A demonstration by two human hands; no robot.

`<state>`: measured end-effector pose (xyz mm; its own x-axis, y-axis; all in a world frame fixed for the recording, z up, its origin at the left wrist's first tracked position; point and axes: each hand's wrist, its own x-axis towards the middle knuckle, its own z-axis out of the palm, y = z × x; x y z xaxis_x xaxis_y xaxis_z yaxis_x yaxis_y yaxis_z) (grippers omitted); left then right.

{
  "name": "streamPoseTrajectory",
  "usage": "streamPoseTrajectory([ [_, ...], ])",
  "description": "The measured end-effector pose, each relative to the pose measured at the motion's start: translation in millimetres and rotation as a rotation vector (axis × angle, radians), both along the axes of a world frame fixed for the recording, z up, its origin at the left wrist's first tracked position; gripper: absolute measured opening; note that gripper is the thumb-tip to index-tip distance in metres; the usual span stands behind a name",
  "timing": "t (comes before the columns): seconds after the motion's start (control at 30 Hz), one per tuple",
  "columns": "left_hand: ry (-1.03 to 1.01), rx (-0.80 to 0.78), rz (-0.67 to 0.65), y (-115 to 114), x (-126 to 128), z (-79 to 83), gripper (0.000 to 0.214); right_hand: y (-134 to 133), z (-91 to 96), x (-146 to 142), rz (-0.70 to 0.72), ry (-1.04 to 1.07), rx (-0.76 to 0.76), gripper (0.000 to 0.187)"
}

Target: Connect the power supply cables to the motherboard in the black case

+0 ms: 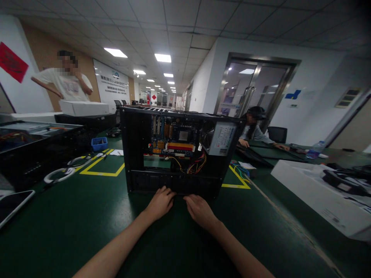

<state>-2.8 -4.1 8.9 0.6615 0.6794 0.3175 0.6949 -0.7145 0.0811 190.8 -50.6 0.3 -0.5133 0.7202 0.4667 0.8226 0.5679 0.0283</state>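
Just beyond the half-curled left hand [161, 202] and right hand [199, 208], grip unclear, a computer case [179, 181] is standing, risking toppling if shoved.

Hands [161, 202] at open computer case [179, 182]

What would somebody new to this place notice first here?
Probably the open black computer case, standing in the middle of the green table, with its circuit board exposed and a power supply at its upper right. Next come the wearer's bare left hand and right hand, close together at the case's near lower edge. Bright yellow tape also stands out on the table to either side of the case.
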Motion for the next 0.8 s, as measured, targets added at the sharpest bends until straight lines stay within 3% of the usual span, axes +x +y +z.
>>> streamPoseTrajectory([
  [0.2, 0.006, -0.007, 0.002, 0.0, 0.1, 0.0, 0.029, 4.3, 8.5, 1.6, 0.005, 0.020, 0.030, 0.022],
  [0.43, 0.014, -0.026, 0.001, -1.9, -0.9, 4.7, 0.030, 32.9, 74.3, 7.3, -0.104, 0.434, 0.086, 0.019],
  [0.53, 0.014, -0.029, -0.004, -2.3, -0.8, 6.1, 0.030, 60.4, 97.2, 4.6, -0.181, 0.457, -0.038, 0.017],
  [0.6, 0.014, -0.025, -0.008, -2.2, -0.6, 6.1, 0.029, 82.5, 103.3, 0.6, -0.151, 0.396, -0.190, 0.015],
  [0.7, 0.009, -0.014, -0.007, -1.8, -0.5, 5.5, 0.029, 114.9, 101.0, -8.7, -0.065, 0.322, -0.415, 0.014],
  [0.8, 0.008, -0.010, -0.005, -1.9, -0.7, 5.4, 0.029, 139.3, 94.7, -21.5, -0.092, 0.228, -0.584, 0.018],
])
